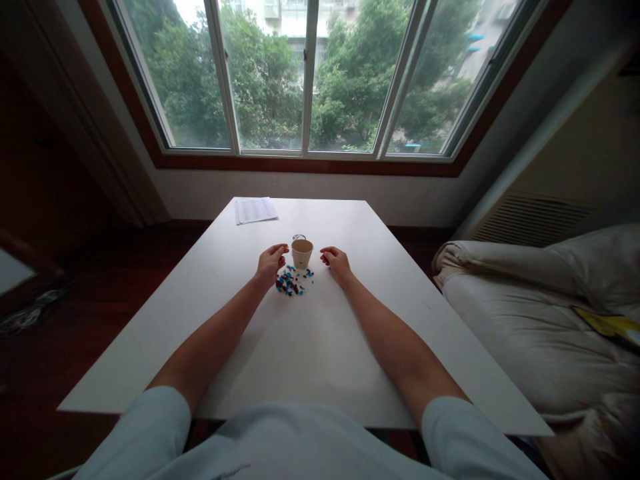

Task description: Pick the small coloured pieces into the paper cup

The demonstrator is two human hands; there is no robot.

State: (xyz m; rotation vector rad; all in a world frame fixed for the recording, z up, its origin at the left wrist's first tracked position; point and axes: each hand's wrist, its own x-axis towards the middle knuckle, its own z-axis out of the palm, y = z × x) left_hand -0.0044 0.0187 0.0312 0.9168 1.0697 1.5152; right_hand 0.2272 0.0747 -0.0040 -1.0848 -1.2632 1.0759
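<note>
Brown paper cup (302, 257) stands upright on the white table (305, 363), between the two hands. At its left side, the left hand (273, 261) has thumb and forefinger pinched together on a small yellowish piece (287, 248) (too tiny to name), near the rim. Right hand (337, 263), apart from the cup on the other side, has its fingers loosely bent; whether they hold anything, I cannot tell. Blue and dark-red small pieces (289, 283) lie scattered just before the cup, beside the left hand.

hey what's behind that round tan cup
Behind the round tan cup, a thin, dark, looped item partly shows; the cup hides the rest, so I can't identify it.
</note>
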